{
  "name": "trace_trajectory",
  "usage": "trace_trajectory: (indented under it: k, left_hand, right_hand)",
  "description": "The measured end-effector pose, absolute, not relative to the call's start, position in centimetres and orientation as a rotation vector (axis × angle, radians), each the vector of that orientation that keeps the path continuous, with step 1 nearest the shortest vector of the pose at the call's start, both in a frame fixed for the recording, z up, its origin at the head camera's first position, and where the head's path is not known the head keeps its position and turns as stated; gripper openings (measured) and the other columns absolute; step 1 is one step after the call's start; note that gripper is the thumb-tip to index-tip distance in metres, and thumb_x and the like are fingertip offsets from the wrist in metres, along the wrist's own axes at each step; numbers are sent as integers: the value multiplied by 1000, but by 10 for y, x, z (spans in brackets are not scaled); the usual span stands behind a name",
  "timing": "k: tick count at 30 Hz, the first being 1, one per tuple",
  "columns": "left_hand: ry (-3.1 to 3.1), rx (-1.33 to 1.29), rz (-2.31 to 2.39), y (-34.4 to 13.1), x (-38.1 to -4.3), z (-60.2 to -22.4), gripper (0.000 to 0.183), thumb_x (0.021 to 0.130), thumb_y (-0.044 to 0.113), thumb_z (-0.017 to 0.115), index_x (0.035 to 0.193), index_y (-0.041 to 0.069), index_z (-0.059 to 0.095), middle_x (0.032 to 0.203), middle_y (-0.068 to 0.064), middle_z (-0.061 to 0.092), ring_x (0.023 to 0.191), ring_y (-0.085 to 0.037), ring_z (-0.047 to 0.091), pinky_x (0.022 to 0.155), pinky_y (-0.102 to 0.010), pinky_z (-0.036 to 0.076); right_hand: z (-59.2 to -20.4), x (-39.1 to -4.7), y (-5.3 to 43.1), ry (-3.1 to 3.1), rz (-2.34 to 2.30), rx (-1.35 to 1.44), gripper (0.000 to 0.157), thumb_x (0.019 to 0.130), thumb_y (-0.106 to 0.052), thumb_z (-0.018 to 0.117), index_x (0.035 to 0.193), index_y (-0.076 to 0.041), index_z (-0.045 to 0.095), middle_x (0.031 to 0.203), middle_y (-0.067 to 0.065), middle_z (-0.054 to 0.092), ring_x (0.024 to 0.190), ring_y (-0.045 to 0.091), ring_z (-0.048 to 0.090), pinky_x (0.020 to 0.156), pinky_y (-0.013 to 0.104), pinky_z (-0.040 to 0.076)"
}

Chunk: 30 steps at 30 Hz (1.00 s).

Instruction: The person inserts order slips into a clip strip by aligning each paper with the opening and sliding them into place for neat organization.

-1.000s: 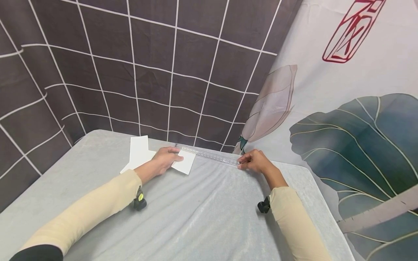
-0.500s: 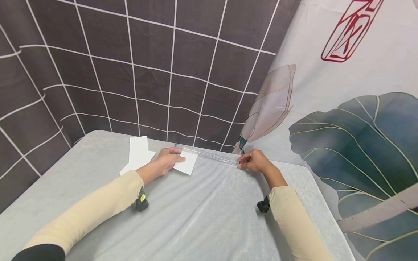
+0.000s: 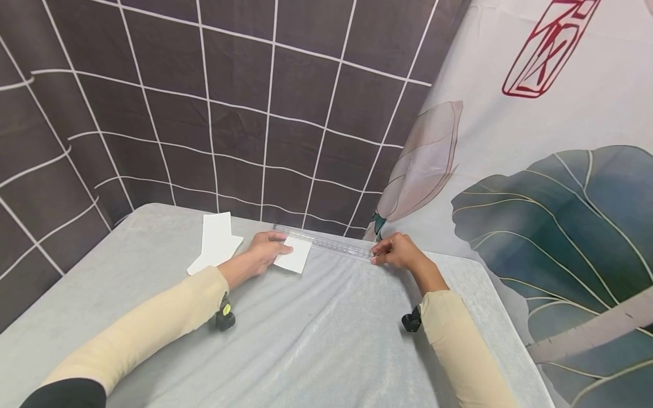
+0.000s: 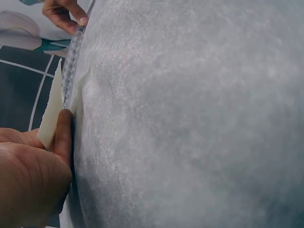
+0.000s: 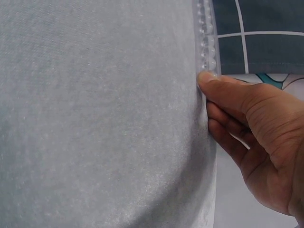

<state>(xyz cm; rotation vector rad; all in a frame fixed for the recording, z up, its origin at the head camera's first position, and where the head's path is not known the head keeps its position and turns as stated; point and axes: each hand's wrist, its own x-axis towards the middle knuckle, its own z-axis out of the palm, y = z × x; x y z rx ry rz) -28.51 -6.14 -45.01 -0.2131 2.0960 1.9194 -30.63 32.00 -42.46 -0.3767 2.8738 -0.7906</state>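
My left hand (image 3: 265, 249) pinches a small white paper piece (image 3: 295, 255) between thumb and fingers. The paper overlaps a clear plastic ruler (image 3: 336, 245) that lies along the far edge of the grey cloth-covered table. In the left wrist view, the paper (image 4: 53, 104) stands tilted between the fingers of my left hand (image 4: 35, 171), beside the near end of the ruler (image 4: 72, 66). My right hand (image 3: 398, 251) pinches the ruler's right end. The right wrist view has its thumb on top of the ruler (image 5: 206, 38), with the other fingers of this hand (image 5: 256, 128) curled beneath.
Several white paper pieces (image 3: 216, 243) lie overlapping on the table (image 3: 316, 334), left of my left hand. Behind the table hangs a dark grid-patterned curtain (image 3: 234, 141). A white cloth with painted leaves (image 3: 535, 215) hangs at the right.
My left hand has shifted slightly to the right along the ruler, carrying the paper piece with it. The right hand and the ruler have stayed in place.
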Motion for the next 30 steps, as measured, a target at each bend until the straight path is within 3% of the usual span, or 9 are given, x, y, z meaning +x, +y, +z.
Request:
trace_trajectory:
  k: [14,22,26,30]
  left_hand:
    - [2100,-226,1931,-58,-286,-454,60,99,-1,77,155,-5,59,158,-28,59,119,-28,73,102,-31,68]
    - [2120,-206,1886,-55,-285,-452,60,101,2,76,157,-4,57,160,-28,58,144,-44,65,124,-46,58]
    - [2125,-200,1873,-53,-284,-450,60,101,3,77,157,-3,58,159,-27,59,136,-39,69,122,-45,60]
    - [2099,-202,1905,-50,-284,-451,60,99,1,78,156,-4,59,157,-27,61,120,-27,73,109,-36,66]
  right_hand:
    - [-423,-305,319,2884,-775,-399,22,89,-12,96,109,-6,90,100,9,89,88,12,79,76,26,60]
    - [-423,-305,320,2880,-791,-415,21,89,-10,96,109,-4,89,99,10,89,86,10,78,74,24,59]
    - [-424,-305,320,2872,-804,-390,22,89,-9,96,109,-4,89,98,10,89,84,7,76,75,24,58]
    - [-423,-306,319,2867,-811,-378,22,89,-9,96,110,-4,89,99,10,89,82,5,74,76,24,58]
